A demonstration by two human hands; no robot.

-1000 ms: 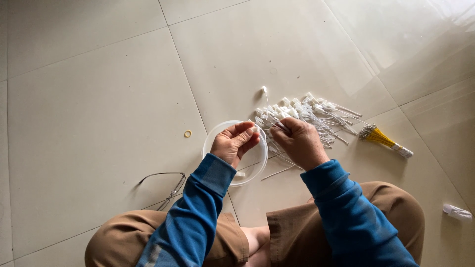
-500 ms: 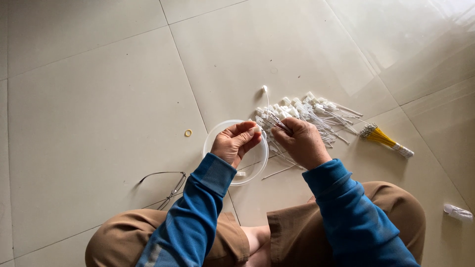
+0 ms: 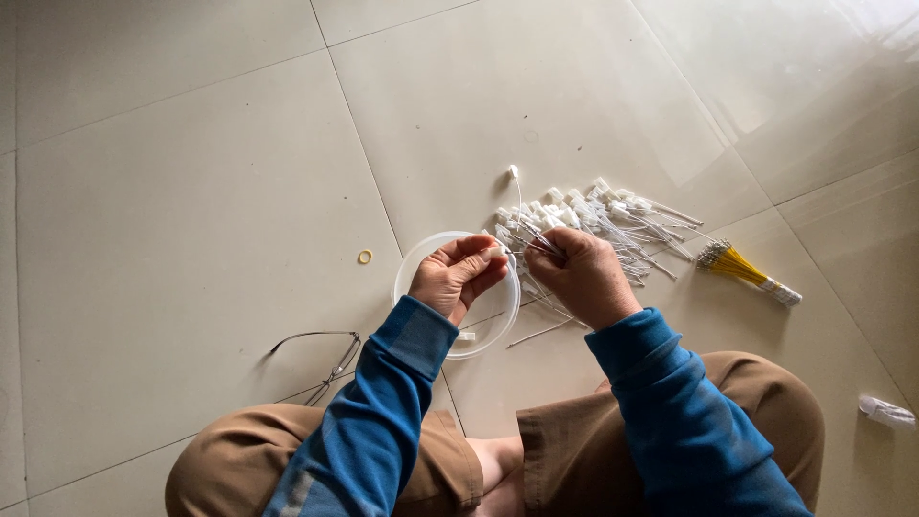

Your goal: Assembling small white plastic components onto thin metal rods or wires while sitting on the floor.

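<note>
I sit on a tiled floor. My left hand (image 3: pixel 458 276) is pinched on a small white connector with a thin wire, above a clear round plastic lid (image 3: pixel 414 271). My right hand (image 3: pixel 577 272) grips a bunch of thin white wires, drawn from a pile of white-tipped wires (image 3: pixel 613 215) lying just beyond it. The two hands are close together, almost touching at the fingertips.
A bundle of yellow wires (image 3: pixel 745 269) lies to the right of the pile. A small rubber band (image 3: pixel 365 257) sits on the floor at the left. Eyeglasses (image 3: pixel 324 352) lie near my left knee. A small white packet (image 3: pixel 886 412) lies at the far right.
One white-tipped wire has risen up at the far side of the pile. My hands stay close together over the lid, shifting only slightly.
</note>
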